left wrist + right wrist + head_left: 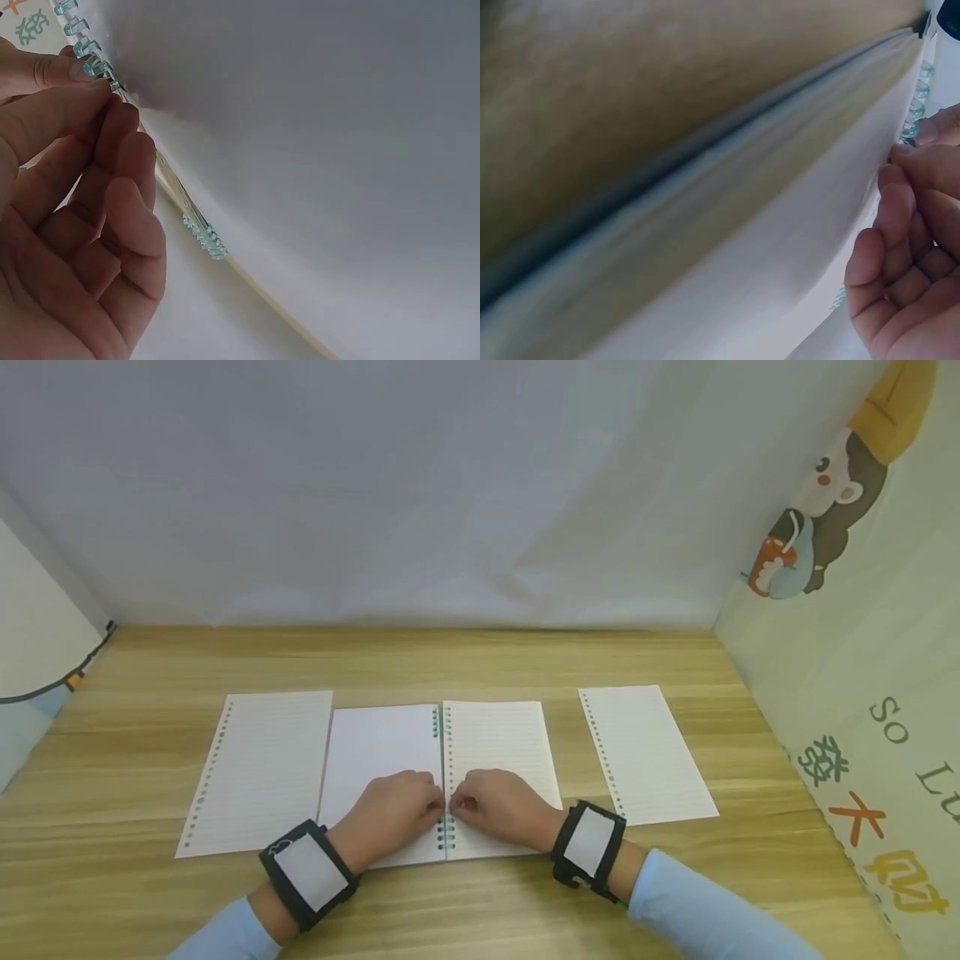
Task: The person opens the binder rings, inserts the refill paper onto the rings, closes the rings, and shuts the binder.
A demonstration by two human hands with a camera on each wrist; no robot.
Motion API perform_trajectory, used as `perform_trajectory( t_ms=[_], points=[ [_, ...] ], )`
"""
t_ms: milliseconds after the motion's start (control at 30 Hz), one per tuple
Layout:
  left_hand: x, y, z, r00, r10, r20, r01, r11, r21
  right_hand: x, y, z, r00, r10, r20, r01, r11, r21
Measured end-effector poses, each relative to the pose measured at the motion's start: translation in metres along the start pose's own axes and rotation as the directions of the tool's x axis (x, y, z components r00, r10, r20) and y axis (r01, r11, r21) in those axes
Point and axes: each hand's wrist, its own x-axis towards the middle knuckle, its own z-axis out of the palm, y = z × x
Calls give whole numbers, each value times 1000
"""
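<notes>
A loose-leaf notebook lies open on the table, with a plain white left page point(378, 747) and a lined right page point(495, 739). Pale green plastic rings point(436, 724) run down its middle. My left hand point(401, 810) pinches the rings from the left side, its thumb and forefinger tips together at the binding. From the other side my right hand point(498, 806) pinches the same binding, close beside the left. In the left wrist view, some rings point(77, 28) stand up past the fingertips. The right wrist view shows the thick page stack point(780, 210) edge-on. My fingers hide the middle rings.
One loose lined sheet point(258, 768) with punched holes lies left of the notebook, beside its left page. Another punched sheet point(648, 756) lies apart on the right. A pale cloth wall point(420, 493) closes off the back of the wooden table point(420, 664).
</notes>
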Motion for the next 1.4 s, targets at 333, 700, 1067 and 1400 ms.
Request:
perform_trajectory(
  t_ms=[333,700,1067,1400],
  points=[
    [2,2,1,999,-30,21,30,999,15,1,1,3,1000,7,0,-7,1000,-18],
    [3,4,1,999,-49,11,49,999,22,0,0,3,999,-24,-23,23,999,-37],
    [-1,3,1,999,-50,16,50,999,7,-1,2,5,1000,-23,-19,22,999,-40],
    [-4,1,2,998,-64,6,64,997,-52,-6,0,5,999,-14,-39,14,1000,-20]
  ],
)
